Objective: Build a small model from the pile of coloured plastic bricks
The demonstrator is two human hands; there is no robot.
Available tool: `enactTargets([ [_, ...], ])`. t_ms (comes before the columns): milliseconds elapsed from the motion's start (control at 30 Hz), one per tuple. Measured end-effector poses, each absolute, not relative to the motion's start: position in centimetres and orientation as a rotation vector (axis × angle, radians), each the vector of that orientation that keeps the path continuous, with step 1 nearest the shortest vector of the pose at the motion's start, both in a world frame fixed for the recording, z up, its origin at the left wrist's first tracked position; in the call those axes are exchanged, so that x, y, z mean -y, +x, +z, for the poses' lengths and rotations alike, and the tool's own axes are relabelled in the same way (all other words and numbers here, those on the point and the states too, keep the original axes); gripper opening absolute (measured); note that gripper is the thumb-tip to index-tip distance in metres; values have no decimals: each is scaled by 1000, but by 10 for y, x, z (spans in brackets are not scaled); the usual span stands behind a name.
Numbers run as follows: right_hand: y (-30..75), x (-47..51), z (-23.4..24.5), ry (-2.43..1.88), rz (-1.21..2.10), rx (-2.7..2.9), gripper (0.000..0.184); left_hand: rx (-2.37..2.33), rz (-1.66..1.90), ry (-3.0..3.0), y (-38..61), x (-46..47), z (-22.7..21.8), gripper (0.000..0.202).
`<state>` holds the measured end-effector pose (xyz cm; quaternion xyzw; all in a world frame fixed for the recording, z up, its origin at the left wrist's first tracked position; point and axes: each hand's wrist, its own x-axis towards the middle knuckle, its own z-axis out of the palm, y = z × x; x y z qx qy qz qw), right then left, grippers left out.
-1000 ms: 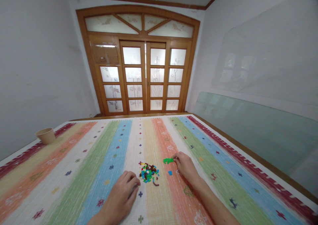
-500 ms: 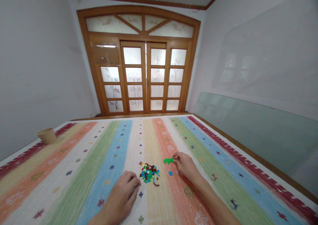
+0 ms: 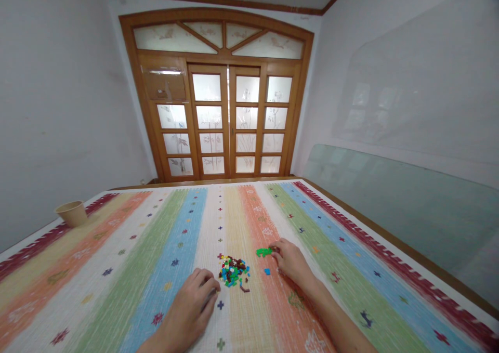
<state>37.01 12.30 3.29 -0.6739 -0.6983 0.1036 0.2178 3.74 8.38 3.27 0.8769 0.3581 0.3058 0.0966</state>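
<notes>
A mixed pile of small toy building bricks (image 3: 233,273), brown, green, blue, yellow and white, lies on the striped tablecloth between my hands. Just left of it rests my left hand (image 3: 198,298), fingers curled together. What those fingers hold, if anything, is hidden. To the right of the pile, my right hand (image 3: 287,259) pinches at the right end of a cluster of green bricks (image 3: 263,252). Its fingertips partly cover that end. A blue brick (image 3: 267,272) lies apart, below the green cluster and left of my right wrist.
A tan paper cup (image 3: 73,214) stands near the table's left edge. The striped tablecloth (image 3: 128,285) spreads across the table. Beyond the far edge are wooden doors with glass panes (image 3: 230,119). A pale green glass panel (image 3: 397,202) leans along the right wall.
Almost nothing differs. Both hands keep their places beside the pile and at the green bricks; the view has shifted very slightly.
</notes>
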Motion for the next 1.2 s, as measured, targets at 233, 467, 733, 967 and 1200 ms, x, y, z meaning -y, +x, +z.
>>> enactTargets([
  [233,371,-125,30,-1879,275,1945,25,-1059,911,2598,38,-84,34,17],
  [467,371,-123,31,-1862,266,1955,24,-1046,929,2596,39,-84,34,17],
  [733,370,-123,31,-1865,264,1928,21,-1056,873,2597,39,-81,38,19],
  [967,362,-117,37,-1824,254,1891,23,-1047,894,2598,40,-82,39,17],
  [1200,355,-113,41,-1842,260,1942,20,-1064,851,2604,39,-83,37,17],
])
